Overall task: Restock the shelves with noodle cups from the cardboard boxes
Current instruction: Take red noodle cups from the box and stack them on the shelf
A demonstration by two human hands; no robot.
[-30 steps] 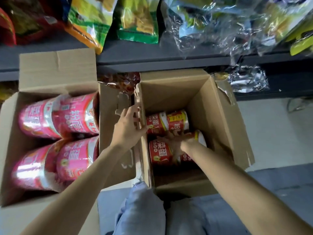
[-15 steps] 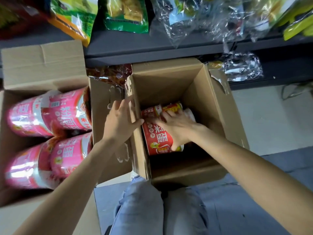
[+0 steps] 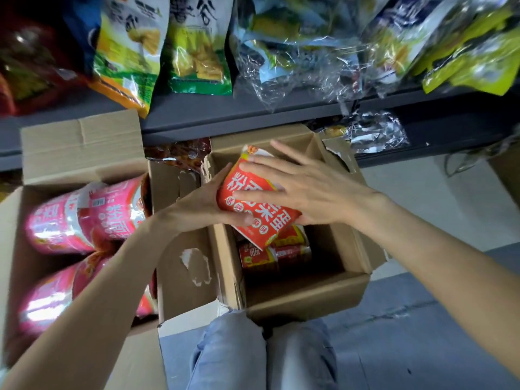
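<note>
At frame centre both hands are holding a red cup (image 3: 254, 205) above its box (image 3: 306, 299): left hand (image 3: 205, 202) supporting underneath, right hand (image 3: 306, 190) pressing with fingers spread. Not wrapped, it may be slipping back down.

Not much is properly legible here. The red noodle cup (image 3: 253, 204) has big white Chinese characters, but it's turned at an angle and I can only make out 蛋 with any confidence. The pink cups (image 3: 84, 215) in the left box show 粉面 in white on one of them. Up on the shelf, the green snack bag (image 3: 197, 43) has a large black 谷 near the top. Everything else is too blurred to read.
</note>
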